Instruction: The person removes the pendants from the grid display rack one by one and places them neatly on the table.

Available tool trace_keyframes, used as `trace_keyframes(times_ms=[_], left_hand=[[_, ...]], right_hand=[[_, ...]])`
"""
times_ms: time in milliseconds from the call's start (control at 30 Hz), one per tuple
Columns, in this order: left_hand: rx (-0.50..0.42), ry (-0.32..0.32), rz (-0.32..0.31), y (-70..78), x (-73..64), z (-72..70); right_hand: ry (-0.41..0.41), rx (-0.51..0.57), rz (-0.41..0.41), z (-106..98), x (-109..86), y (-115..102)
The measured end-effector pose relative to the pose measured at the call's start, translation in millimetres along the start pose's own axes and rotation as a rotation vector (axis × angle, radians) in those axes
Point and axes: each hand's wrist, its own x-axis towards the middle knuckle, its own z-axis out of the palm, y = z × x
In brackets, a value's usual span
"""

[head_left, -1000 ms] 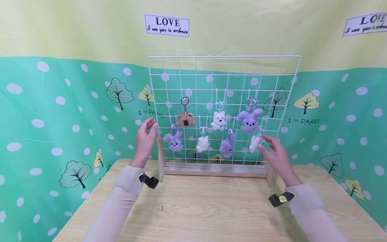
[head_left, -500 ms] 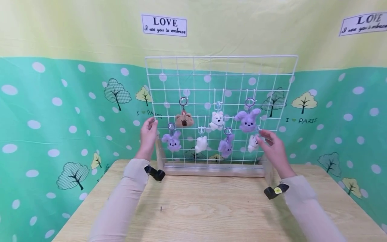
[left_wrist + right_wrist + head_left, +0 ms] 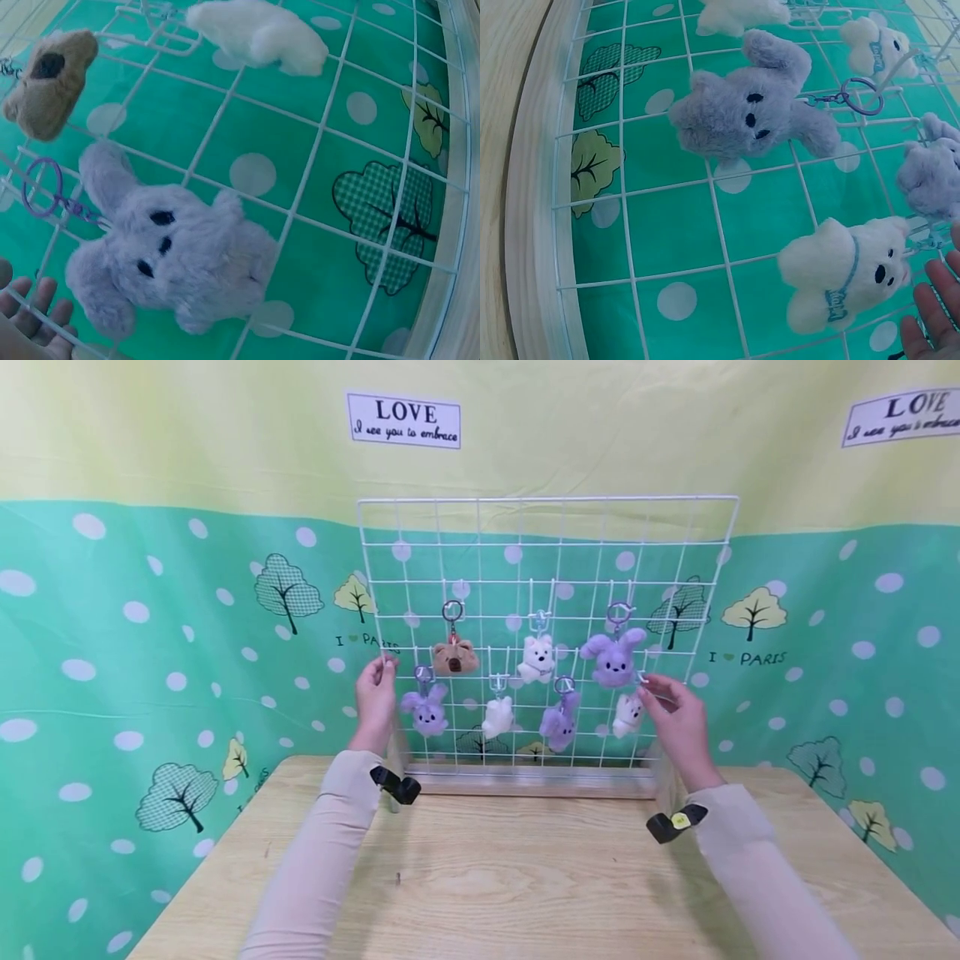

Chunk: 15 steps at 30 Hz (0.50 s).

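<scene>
A white wire grid rack stands upright in a wooden base, with plush keychains hanging from its hooks in two rows. My left hand holds the rack's left edge; its fingers show behind a wire in the left wrist view. Close by hangs a purple bunny keychain. At the lower right, my right hand pinches the clear clasp of a white bear keychain between thumb and forefinger. The right wrist view shows this bear sideways, beside the other fingers; the thumb is outside that view.
The upper row has a brown bear keychain, a white dog keychain and a larger purple bunny keychain. Another white plush and purple bunny hang lower. The wooden table lies in front; a patterned cloth hangs behind.
My right hand has moved up from the white bear's body to its clasp. My left hand has come in to the rack's left edge. The hanging plushes keep their places.
</scene>
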Motion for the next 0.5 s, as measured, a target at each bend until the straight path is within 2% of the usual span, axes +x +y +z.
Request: trace_keyframes(times_ms=[167, 500], left_hand=[[0.019, 0.006, 0.011, -4.2, 2.2, 0.2], [0.028, 0.007, 0.071, -7.2, 4.3, -2.0]], right_hand=[[0.018, 0.006, 0.001, 1.1, 3.1, -0.3], [0.023, 0.065, 0.014, 7.0, 7.8, -3.2]])
